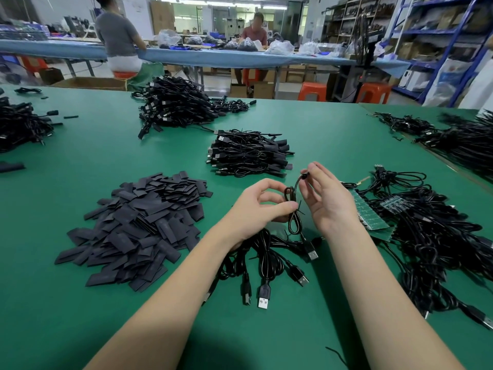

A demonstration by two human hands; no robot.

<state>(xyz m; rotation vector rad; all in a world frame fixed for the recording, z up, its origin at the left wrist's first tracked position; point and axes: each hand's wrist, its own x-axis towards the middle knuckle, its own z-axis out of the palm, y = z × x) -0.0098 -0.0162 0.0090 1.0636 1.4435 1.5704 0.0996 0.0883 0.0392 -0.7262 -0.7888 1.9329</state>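
My left hand pinches a thin black cable between thumb and fingers, where the cable is folded into loops. My right hand pinches the same cable's small black end at its fingertips, just above and to the right. Both hands hover over the green table. Under my left wrist lies a small bunch of black USB cables, their plugs pointing toward me.
A heap of flat black sleeves lies to the left. Stacks of bundled cables sit ahead, another pile behind them. Loose cables and green circuit boards crowd the right. Two people work at a blue table beyond.
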